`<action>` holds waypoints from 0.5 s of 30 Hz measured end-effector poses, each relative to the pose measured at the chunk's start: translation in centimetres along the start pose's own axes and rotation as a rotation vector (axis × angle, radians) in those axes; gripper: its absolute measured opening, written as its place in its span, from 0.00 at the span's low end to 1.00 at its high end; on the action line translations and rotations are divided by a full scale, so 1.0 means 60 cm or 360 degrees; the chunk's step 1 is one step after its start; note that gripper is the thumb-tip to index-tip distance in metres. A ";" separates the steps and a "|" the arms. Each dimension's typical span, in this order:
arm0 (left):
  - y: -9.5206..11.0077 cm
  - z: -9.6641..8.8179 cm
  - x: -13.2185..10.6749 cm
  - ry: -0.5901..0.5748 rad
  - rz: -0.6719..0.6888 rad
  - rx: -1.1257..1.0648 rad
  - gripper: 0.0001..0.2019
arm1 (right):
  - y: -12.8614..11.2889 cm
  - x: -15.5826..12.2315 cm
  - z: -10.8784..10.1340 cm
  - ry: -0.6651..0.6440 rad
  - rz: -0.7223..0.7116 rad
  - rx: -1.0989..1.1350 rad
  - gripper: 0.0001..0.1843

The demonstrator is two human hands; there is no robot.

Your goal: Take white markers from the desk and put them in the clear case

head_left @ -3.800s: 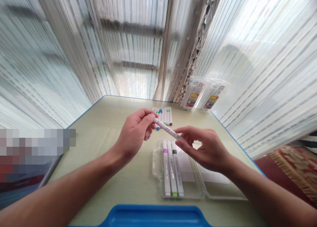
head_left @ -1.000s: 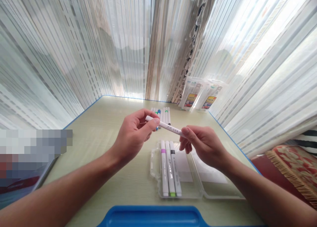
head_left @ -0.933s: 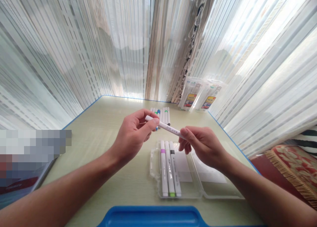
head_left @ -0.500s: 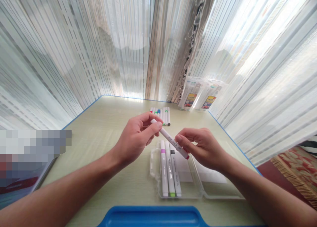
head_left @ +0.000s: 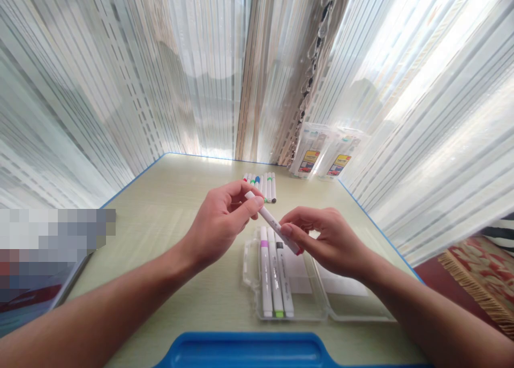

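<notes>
A white marker [head_left: 270, 217] with a red-pink tip end slants down to the right between my hands. My left hand [head_left: 227, 212] pinches its upper end between thumb and fingers. Lower down, the thumb and fingers of my right hand [head_left: 321, 234] close on the barrel near the coloured end. Beneath them lies an open clear plastic case [head_left: 309, 309]. Side by side in its left half are a marker with a purple band [head_left: 265, 277], one with a green end [head_left: 278, 298] and one with a black band [head_left: 286, 282].
Several more markers [head_left: 261, 180] lie in a row farther back on the table [head_left: 140, 196]. Two clear cases with labels [head_left: 307, 162] stand upright at the back right, before striped curtains [head_left: 209, 62]. A blue tray-like edge [head_left: 249, 349] is nearest me.
The marker has turned slightly, so its printed side shows less and its coloured end sits a little farther left. My right hand has shifted slightly left along with it.
</notes>
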State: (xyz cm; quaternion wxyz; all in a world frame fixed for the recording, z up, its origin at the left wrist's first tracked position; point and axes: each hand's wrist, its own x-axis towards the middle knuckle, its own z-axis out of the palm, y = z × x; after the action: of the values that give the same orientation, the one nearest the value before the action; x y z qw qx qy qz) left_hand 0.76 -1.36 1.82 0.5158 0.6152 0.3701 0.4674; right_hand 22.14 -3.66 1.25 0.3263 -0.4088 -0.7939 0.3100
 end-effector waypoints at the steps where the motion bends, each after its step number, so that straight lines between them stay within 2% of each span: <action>1: 0.000 0.000 0.000 0.0007 0.0003 0.0006 0.07 | 0.000 0.000 0.000 -0.0001 -0.0009 -0.0023 0.13; 6: -0.001 -0.002 0.001 0.0002 0.0040 0.0103 0.07 | -0.001 0.000 -0.001 -0.0008 -0.0044 -0.0117 0.13; 15: -0.002 0.007 -0.010 -0.0119 0.0143 0.0275 0.08 | -0.001 -0.001 0.001 -0.0007 -0.0069 -0.0197 0.10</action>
State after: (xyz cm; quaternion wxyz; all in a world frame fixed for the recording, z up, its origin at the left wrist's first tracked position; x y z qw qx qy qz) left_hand 0.96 -1.99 1.56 0.4528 0.6905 0.3614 0.4330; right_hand 22.07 -3.77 1.26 0.3052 -0.4103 -0.8210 0.2540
